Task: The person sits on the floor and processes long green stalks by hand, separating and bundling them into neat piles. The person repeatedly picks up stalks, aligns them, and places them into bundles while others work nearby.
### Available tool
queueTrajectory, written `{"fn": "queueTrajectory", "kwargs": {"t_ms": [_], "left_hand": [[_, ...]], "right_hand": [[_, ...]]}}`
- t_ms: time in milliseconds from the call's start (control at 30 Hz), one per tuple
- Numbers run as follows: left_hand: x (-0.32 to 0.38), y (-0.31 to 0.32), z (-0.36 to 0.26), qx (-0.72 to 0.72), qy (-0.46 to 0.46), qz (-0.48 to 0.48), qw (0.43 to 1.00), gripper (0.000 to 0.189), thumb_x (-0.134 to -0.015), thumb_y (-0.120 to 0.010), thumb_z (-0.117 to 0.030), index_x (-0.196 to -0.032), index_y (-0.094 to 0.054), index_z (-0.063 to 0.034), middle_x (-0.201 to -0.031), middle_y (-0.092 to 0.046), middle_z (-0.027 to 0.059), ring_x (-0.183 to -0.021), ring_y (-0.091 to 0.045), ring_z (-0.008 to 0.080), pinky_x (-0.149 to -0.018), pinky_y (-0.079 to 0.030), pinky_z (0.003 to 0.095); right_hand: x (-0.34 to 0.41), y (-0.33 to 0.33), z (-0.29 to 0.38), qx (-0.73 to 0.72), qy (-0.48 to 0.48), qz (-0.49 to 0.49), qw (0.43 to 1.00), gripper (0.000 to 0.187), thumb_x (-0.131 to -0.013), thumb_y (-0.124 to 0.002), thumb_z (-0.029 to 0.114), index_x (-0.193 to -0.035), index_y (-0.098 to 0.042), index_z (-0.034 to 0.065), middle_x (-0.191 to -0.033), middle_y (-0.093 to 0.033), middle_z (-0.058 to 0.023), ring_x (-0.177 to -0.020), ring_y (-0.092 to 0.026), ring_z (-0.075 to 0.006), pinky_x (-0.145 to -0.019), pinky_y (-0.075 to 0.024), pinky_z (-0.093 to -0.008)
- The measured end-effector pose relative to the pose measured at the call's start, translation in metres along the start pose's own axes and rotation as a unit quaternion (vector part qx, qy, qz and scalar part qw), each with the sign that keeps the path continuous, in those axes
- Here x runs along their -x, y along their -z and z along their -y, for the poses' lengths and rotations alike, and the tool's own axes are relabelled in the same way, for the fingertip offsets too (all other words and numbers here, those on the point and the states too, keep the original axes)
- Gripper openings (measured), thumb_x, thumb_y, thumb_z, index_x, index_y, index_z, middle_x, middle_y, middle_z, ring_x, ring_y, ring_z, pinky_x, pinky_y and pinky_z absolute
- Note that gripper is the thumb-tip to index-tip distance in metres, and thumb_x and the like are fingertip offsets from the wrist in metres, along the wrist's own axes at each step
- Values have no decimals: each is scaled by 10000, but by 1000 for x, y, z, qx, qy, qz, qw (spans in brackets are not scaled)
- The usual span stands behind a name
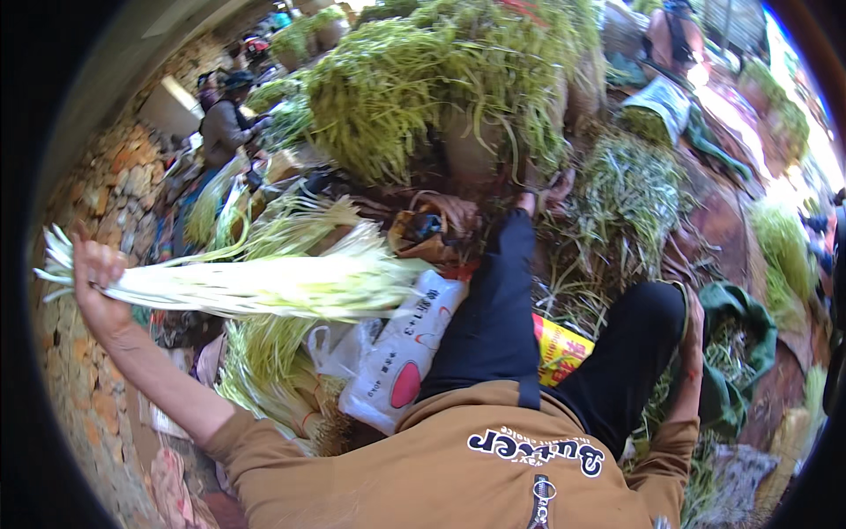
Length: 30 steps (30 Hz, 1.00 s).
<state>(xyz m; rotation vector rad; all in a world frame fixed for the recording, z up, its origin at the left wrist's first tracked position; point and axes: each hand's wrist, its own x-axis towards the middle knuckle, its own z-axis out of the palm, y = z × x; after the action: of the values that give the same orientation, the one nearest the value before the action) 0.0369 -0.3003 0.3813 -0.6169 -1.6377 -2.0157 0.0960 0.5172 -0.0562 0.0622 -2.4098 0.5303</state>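
My left hand (99,271) is raised at the far left, its fingers closed round one end of a bundle of long pale green-white plant strands (264,284). The bundle stretches level to the right, and its loose, greener end lies over a white printed sack (403,350). Below it, more pale strands (284,364) lie in a heap, partly tied. My right hand (691,311) is beside my bent right knee at the right; its fingers are mostly hidden, so whether it holds anything cannot be told. A green cloth sack (733,357) with plant scraps lies just beyond that hand.
A large pile of green strands (423,86) rises ahead, with loose leafy scraps (621,192) at its right. A brown bag (429,231) lies before my feet. A person (228,125) sits by the rough stone wall (112,370); another person (674,40) is at the upper right.
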Motion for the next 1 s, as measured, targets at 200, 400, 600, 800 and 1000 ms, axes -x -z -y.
{"fn": "queueTrajectory", "kwargs": {"t_ms": [200, 400, 600, 800, 1000], "left_hand": [[-50, 6, 21, -469, -130, -128, 864, 358, -902, -683, -201, -1203, -621, -17, -815, -592, 5, -656, -494, 97, -579, -424, 253], [-27, 59, 307, -739, -48, 81, 667, 231, -857, -693, -270, -947, -684, -58, -774, -678, 198, -695, -664, 386, -619, -526, 459], [68, 82, 515, -703, 98, 228, 667, 404, -790, -754, -219, -1116, -648, -6, -1098, -645, 227, -1036, -610, 393, -900, -498, 454], [63, 59, 545, -778, 194, 278, 530, 539, -687, -843, -406, -1033, -685, -24, -1237, -593, 145, -1138, -579, 359, -880, -509, 489], [41, 44, 529, -722, 329, 331, 511, 1187, -526, -917, -453, -1488, -325, -86, -1480, -429, 171, -1403, -341, 363, -1099, -373, 485]], "right_hand": [[96, -25, -36, -353, -323, 12, 878, 484, -992, -472, 382, -1233, -589, -22, -1172, -642, -121, -1040, -605, -225, -916, -455, -351], [160, 25, 21, -233, -414, 65, 878, 419, -1014, -471, 318, -1179, -622, -36, -1044, -691, -72, -939, -618, -163, -851, -474, -298], [226, 83, 84, -124, -544, 117, 821, 276, -968, -510, 164, -1124, -668, 1, -812, -633, 12, -711, -533, -69, -640, -447, -251], [194, 140, 126, -167, -600, -3, 783, 208, -944, -615, 174, -1004, -651, -22, -795, -606, -1, -691, -555, -83, -645, -493, -260], [37, 130, 114, -51, -416, -221, 880, 256, -936, -586, 121, -1124, -648, -42, -928, -696, -80, -816, -635, -128, -753, -514, -252]]}}
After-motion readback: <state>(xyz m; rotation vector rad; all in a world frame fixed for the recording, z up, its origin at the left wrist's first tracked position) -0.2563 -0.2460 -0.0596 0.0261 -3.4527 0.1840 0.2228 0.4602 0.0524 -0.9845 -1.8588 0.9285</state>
